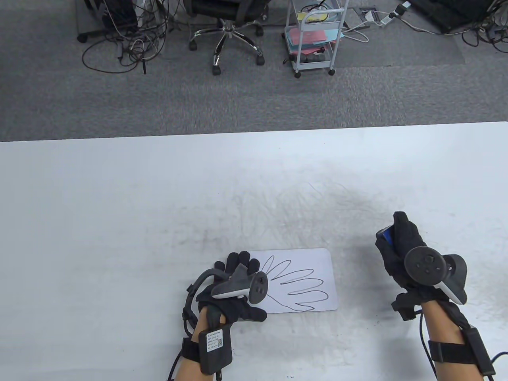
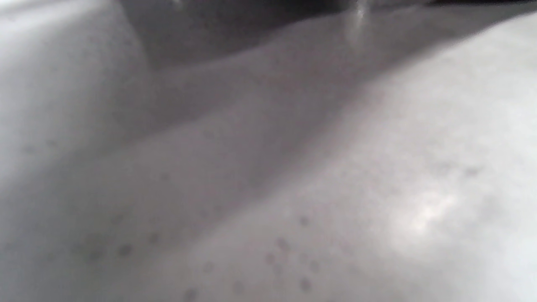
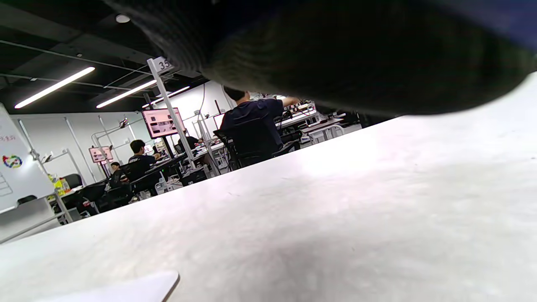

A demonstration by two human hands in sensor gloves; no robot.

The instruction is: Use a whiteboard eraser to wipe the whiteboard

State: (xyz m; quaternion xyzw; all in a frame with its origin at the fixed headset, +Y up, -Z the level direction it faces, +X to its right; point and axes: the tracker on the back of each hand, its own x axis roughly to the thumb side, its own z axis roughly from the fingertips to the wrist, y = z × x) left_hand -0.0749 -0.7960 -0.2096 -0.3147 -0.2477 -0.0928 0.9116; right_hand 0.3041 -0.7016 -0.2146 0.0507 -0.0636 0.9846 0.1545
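Observation:
A small white whiteboard (image 1: 305, 278) with looping black pen lines lies flat on the table near the front edge. My left hand (image 1: 234, 274) rests flat on its left end, fingers spread. My right hand (image 1: 397, 246) is off to the right of the board, above the table, and grips a blue whiteboard eraser (image 1: 385, 235); only its blue end shows between the glove fingers. In the right wrist view the dark glove (image 3: 356, 50) fills the top and a corner of the whiteboard (image 3: 138, 289) shows at bottom left. The left wrist view is a blurred close look at the surface.
The white table (image 1: 119, 206) has grey smudges around its middle. Beyond its far edge is grey carpet with an office chair (image 1: 226, 31), a white wheeled cart (image 1: 315, 39) and loose cables.

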